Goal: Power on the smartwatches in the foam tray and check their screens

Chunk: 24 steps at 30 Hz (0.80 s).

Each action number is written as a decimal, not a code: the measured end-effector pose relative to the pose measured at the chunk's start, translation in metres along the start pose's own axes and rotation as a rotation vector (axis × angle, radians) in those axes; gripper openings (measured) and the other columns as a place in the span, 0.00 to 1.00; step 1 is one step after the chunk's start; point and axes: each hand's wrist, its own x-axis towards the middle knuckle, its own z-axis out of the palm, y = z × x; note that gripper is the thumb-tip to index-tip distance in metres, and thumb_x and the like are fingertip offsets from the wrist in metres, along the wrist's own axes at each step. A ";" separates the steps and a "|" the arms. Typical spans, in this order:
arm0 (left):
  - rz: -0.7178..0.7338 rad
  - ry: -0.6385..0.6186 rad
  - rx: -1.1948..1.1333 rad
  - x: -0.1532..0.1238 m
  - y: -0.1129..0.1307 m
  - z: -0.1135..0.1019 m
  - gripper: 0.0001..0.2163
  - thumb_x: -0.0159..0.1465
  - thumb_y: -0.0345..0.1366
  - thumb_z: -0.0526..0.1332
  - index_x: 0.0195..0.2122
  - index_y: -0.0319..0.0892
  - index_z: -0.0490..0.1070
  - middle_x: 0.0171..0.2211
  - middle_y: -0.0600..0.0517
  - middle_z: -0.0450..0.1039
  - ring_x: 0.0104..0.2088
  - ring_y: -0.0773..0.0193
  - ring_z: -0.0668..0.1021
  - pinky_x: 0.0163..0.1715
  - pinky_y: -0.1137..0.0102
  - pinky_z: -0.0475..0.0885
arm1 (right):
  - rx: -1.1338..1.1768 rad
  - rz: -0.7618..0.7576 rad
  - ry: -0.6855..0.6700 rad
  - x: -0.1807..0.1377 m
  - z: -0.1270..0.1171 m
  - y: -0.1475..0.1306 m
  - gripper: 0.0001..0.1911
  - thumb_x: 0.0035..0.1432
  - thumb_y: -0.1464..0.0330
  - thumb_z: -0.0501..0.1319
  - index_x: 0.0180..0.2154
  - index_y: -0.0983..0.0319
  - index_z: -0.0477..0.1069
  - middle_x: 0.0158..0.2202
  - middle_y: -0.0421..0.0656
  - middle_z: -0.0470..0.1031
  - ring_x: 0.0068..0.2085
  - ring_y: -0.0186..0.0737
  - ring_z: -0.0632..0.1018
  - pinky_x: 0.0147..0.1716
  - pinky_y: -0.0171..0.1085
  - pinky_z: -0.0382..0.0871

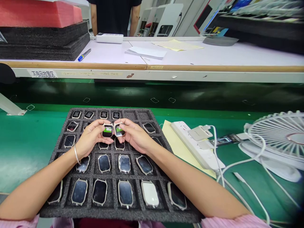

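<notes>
A black foam tray (133, 209) lies in front of me, its pockets filled with several smartwatch bodies. My left hand (89, 139) is closed on one watch body (107, 130) whose screen is lit with a green patch. My right hand (135, 135) pinches a second lit watch body (119, 130). Both are held side by side just above the tray's middle rows. A silver bangle (76, 154) circles my left wrist.
A white power strip (190, 139) with plugs and cables lies right of the tray on yellow paper. A white fan (277, 133) stands at the far right. Beyond the green conveyor, a bench carries foam stacks (45, 38), a blue pen (84, 54) and papers; a person (115, 15) stands behind.
</notes>
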 end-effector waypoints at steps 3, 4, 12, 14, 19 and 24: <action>-0.003 0.002 -0.001 -0.001 0.000 0.001 0.13 0.58 0.36 0.63 0.44 0.41 0.71 0.35 0.51 0.78 0.26 0.60 0.84 0.32 0.66 0.80 | -0.029 -0.001 -0.008 0.000 -0.001 0.001 0.19 0.52 0.61 0.72 0.43 0.60 0.70 0.31 0.37 0.75 0.24 0.30 0.73 0.25 0.33 0.68; -0.003 0.002 0.000 -0.001 0.000 0.001 0.13 0.58 0.36 0.63 0.44 0.41 0.71 0.35 0.52 0.78 0.26 0.60 0.84 0.32 0.66 0.80 | -0.040 -0.003 -0.011 -0.001 -0.001 0.001 0.20 0.52 0.62 0.72 0.43 0.60 0.70 0.31 0.37 0.75 0.24 0.30 0.72 0.25 0.33 0.68; 0.009 -0.006 0.007 -0.002 0.001 0.001 0.14 0.55 0.34 0.65 0.43 0.41 0.71 0.34 0.53 0.77 0.27 0.61 0.83 0.32 0.66 0.80 | -0.077 -0.018 -0.016 -0.002 0.000 0.000 0.20 0.51 0.63 0.73 0.43 0.59 0.69 0.31 0.36 0.73 0.24 0.29 0.71 0.25 0.33 0.67; 0.013 -0.009 0.007 -0.002 0.001 0.001 0.14 0.55 0.34 0.65 0.43 0.41 0.71 0.34 0.54 0.77 0.26 0.61 0.83 0.32 0.66 0.80 | -0.082 -0.022 -0.021 -0.002 -0.001 0.000 0.20 0.51 0.65 0.72 0.44 0.59 0.69 0.31 0.35 0.73 0.24 0.29 0.71 0.25 0.33 0.68; 0.013 0.006 0.025 -0.001 0.001 0.001 0.14 0.55 0.34 0.66 0.43 0.41 0.70 0.34 0.54 0.77 0.26 0.62 0.83 0.30 0.68 0.80 | -0.078 -0.029 -0.040 -0.002 -0.001 0.000 0.19 0.51 0.68 0.71 0.44 0.59 0.69 0.33 0.36 0.74 0.24 0.29 0.73 0.26 0.33 0.68; 0.029 0.006 0.003 0.000 0.000 -0.002 0.15 0.56 0.36 0.66 0.44 0.41 0.71 0.34 0.54 0.76 0.26 0.62 0.83 0.31 0.67 0.80 | -0.069 -0.005 -0.035 -0.003 0.000 -0.002 0.18 0.53 0.67 0.69 0.45 0.59 0.70 0.31 0.37 0.76 0.26 0.33 0.77 0.28 0.35 0.69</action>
